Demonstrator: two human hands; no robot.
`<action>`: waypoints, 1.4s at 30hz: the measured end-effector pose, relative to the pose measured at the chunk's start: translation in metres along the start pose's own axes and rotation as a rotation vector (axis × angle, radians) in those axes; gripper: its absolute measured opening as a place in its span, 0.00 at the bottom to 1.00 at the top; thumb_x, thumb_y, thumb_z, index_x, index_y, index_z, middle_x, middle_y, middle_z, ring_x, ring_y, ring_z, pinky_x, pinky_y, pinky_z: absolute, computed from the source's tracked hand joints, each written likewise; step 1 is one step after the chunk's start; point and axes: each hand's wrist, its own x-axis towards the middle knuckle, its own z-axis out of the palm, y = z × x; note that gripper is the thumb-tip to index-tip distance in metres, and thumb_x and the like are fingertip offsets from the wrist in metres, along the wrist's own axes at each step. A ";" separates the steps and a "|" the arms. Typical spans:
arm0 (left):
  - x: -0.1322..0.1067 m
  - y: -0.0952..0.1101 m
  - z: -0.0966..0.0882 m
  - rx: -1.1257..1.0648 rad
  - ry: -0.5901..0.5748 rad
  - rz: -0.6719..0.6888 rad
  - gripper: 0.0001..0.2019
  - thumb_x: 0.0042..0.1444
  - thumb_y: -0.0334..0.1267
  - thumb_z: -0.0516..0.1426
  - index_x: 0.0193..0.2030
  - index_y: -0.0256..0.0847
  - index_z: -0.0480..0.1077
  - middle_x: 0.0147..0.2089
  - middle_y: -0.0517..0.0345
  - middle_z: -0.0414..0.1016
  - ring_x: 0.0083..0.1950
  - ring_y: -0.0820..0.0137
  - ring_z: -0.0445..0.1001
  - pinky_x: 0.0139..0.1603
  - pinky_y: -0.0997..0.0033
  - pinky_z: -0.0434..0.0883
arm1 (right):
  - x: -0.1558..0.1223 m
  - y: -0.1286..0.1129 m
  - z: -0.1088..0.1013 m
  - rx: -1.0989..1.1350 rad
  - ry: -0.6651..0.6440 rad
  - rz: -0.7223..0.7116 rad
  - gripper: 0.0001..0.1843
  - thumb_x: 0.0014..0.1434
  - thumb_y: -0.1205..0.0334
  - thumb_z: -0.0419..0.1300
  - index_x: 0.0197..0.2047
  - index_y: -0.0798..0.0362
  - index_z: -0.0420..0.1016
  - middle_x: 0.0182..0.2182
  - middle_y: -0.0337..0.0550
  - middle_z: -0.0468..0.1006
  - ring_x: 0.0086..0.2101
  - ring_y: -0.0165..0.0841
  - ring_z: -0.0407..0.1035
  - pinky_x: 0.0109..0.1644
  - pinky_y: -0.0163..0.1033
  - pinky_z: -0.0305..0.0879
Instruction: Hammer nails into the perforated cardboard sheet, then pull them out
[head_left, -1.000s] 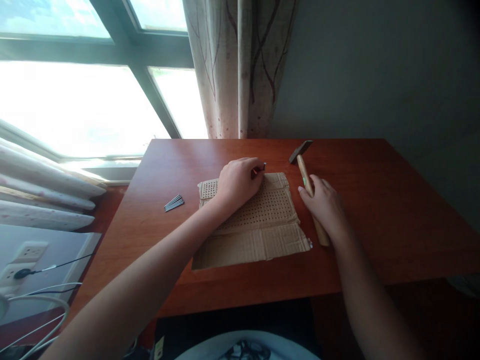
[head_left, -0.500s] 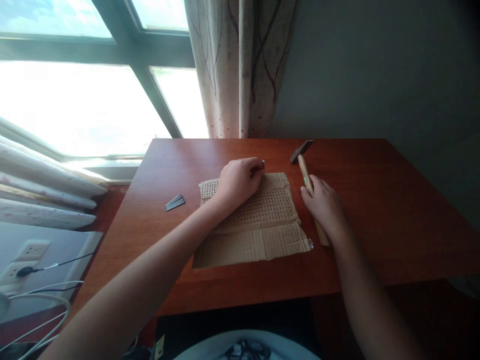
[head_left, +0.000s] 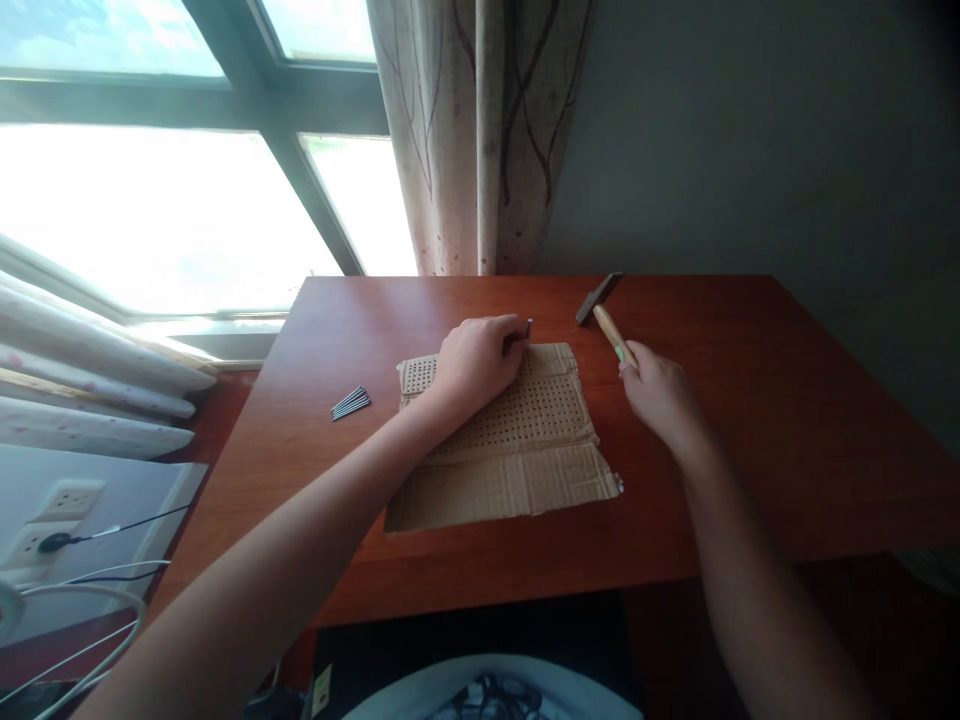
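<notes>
My left hand (head_left: 480, 355) pinches a nail (head_left: 529, 326) over the far edge of a piece of cardboard (head_left: 495, 485). Only the nail's upper end shows above my fingertips; its point is hidden. Rows of small holes cover the middle of the cardboard. To the right, my right hand (head_left: 654, 390) is closed around the wooden handle of a hammer (head_left: 611, 328). The hammer's metal head is beyond the hand, up and to the right of the nail and apart from it. A small fan of loose nails (head_left: 350, 403) lies left of the cardboard.
The brown wooden table (head_left: 720, 400) runs back to a grey wall and a patterned curtain (head_left: 495, 140). At left stand a window, a wall socket (head_left: 56, 520) with a black plug, and white cables (head_left: 112, 600).
My right hand has shifted slightly right and up, and the hammer's handle has turned so its butt end is now hidden behind my hand and forearm. My left hand stays nearly still.
</notes>
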 end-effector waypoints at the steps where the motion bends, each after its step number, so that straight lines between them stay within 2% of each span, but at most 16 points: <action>1: 0.000 0.000 0.000 0.003 -0.002 -0.003 0.08 0.59 0.35 0.55 0.35 0.44 0.76 0.36 0.56 0.81 0.35 0.65 0.76 0.35 0.68 0.64 | 0.000 0.001 -0.005 0.067 -0.015 -0.008 0.17 0.65 0.62 0.50 0.52 0.55 0.74 0.37 0.52 0.81 0.33 0.41 0.75 0.35 0.41 0.66; 4: 0.000 0.000 0.000 0.010 -0.006 -0.004 0.08 0.59 0.36 0.55 0.35 0.44 0.76 0.35 0.56 0.81 0.35 0.65 0.76 0.34 0.67 0.64 | -0.005 -0.002 -0.028 0.332 -0.082 -0.014 0.17 0.67 0.51 0.51 0.50 0.52 0.74 0.27 0.41 0.78 0.22 0.33 0.69 0.25 0.36 0.62; 6: 0.000 0.001 0.000 0.012 -0.006 0.001 0.08 0.59 0.36 0.55 0.36 0.44 0.76 0.35 0.56 0.81 0.36 0.64 0.76 0.35 0.67 0.64 | -0.011 -0.010 -0.051 0.413 -0.102 -0.066 0.20 0.68 0.46 0.51 0.49 0.51 0.75 0.25 0.39 0.76 0.20 0.30 0.67 0.23 0.35 0.61; 9: 0.000 0.000 0.000 0.015 -0.006 0.002 0.08 0.59 0.35 0.55 0.36 0.45 0.76 0.36 0.56 0.82 0.37 0.63 0.77 0.35 0.67 0.65 | -0.019 -0.026 -0.091 0.279 -0.068 -0.199 0.19 0.68 0.46 0.54 0.49 0.50 0.76 0.25 0.38 0.76 0.19 0.30 0.67 0.24 0.36 0.62; 11: 0.000 -0.001 0.001 0.018 -0.007 0.004 0.08 0.59 0.36 0.55 0.36 0.45 0.77 0.36 0.56 0.82 0.36 0.63 0.77 0.35 0.67 0.65 | -0.022 -0.036 -0.114 0.175 -0.021 -0.308 0.17 0.67 0.49 0.55 0.50 0.50 0.78 0.26 0.39 0.78 0.22 0.32 0.71 0.28 0.38 0.65; 14: 0.000 -0.002 0.002 0.030 -0.003 0.009 0.08 0.59 0.36 0.55 0.36 0.45 0.77 0.36 0.56 0.82 0.36 0.63 0.77 0.35 0.67 0.65 | -0.024 -0.047 -0.132 0.090 0.015 -0.451 0.15 0.68 0.54 0.55 0.52 0.49 0.78 0.32 0.42 0.82 0.29 0.37 0.77 0.33 0.41 0.68; 19: 0.000 -0.001 0.001 0.037 -0.004 0.009 0.08 0.59 0.36 0.55 0.36 0.45 0.77 0.35 0.55 0.81 0.36 0.63 0.77 0.35 0.66 0.65 | -0.025 -0.052 -0.133 -0.027 0.087 -0.587 0.16 0.69 0.58 0.54 0.55 0.50 0.76 0.40 0.45 0.84 0.37 0.41 0.79 0.38 0.43 0.72; 22: -0.001 0.000 0.001 0.037 -0.011 0.001 0.08 0.59 0.36 0.55 0.36 0.45 0.77 0.36 0.55 0.82 0.36 0.63 0.77 0.35 0.66 0.66 | -0.024 -0.054 -0.127 -0.071 0.110 -0.592 0.16 0.69 0.59 0.53 0.56 0.51 0.76 0.41 0.47 0.84 0.37 0.42 0.79 0.38 0.44 0.72; 25: -0.001 0.000 0.001 0.043 -0.021 -0.002 0.08 0.59 0.37 0.56 0.38 0.45 0.78 0.37 0.55 0.82 0.38 0.62 0.78 0.36 0.66 0.67 | -0.023 -0.055 -0.124 -0.083 0.069 -0.593 0.16 0.69 0.60 0.53 0.56 0.50 0.75 0.43 0.47 0.84 0.39 0.44 0.79 0.41 0.46 0.73; 32: -0.001 0.001 -0.001 0.055 -0.028 0.001 0.09 0.59 0.36 0.55 0.36 0.45 0.77 0.35 0.56 0.81 0.36 0.62 0.78 0.34 0.67 0.66 | -0.024 -0.060 -0.129 -0.052 0.086 -0.541 0.17 0.70 0.57 0.52 0.57 0.47 0.76 0.41 0.46 0.84 0.38 0.44 0.79 0.41 0.48 0.73; 42: 0.000 0.000 0.001 0.047 -0.047 -0.008 0.08 0.60 0.36 0.56 0.39 0.46 0.78 0.39 0.54 0.82 0.39 0.61 0.79 0.38 0.64 0.69 | -0.023 -0.053 -0.116 -0.052 0.038 -0.560 0.18 0.69 0.59 0.53 0.60 0.48 0.73 0.47 0.47 0.83 0.42 0.45 0.79 0.45 0.49 0.74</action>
